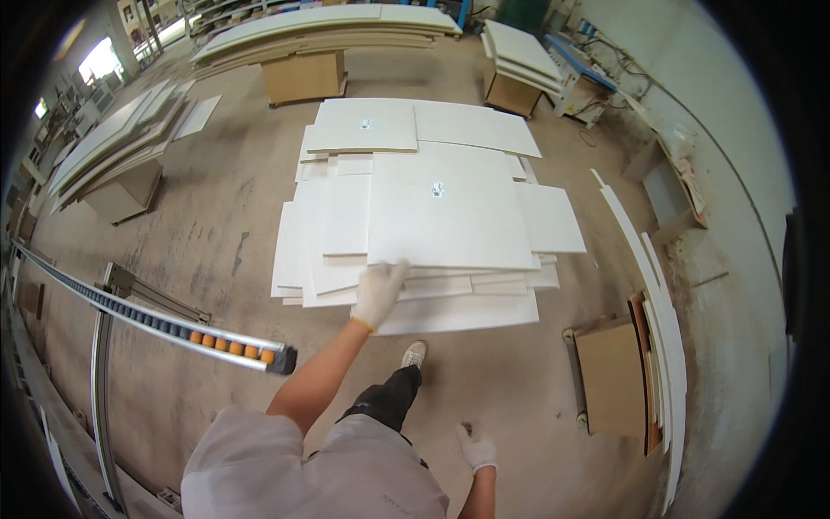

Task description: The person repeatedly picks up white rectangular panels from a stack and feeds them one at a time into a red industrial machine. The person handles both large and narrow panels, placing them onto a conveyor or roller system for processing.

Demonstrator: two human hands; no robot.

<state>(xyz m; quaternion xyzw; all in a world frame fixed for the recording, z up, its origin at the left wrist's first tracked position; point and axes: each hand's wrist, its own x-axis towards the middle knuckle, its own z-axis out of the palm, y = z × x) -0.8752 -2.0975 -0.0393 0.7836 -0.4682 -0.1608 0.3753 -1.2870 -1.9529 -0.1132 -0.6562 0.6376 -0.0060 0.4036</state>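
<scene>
My left hand [379,294], in a white glove with a yellow cuff, is at the near edge of a large white panel [450,221] on top of a stack. Its fingers are curled over that edge near the panel's left corner, slightly blurred. The panel bears a small label [438,189]. Under and around it lie several more white panels [458,316] of differing sizes, unevenly overlapped. A smaller labelled panel [346,130] lies at the far left of the stack. My right hand [477,448], also gloved, hangs low beside my body, away from the panels, its fingers loosely extended.
A roller rail [164,322] with black and orange wheels runs at left. Other board stacks stand at far left [121,143], at the back [303,35] and at back right [523,56]. At right, a wheeled wooden box [609,376] and long white strips [661,346] stand near the wall.
</scene>
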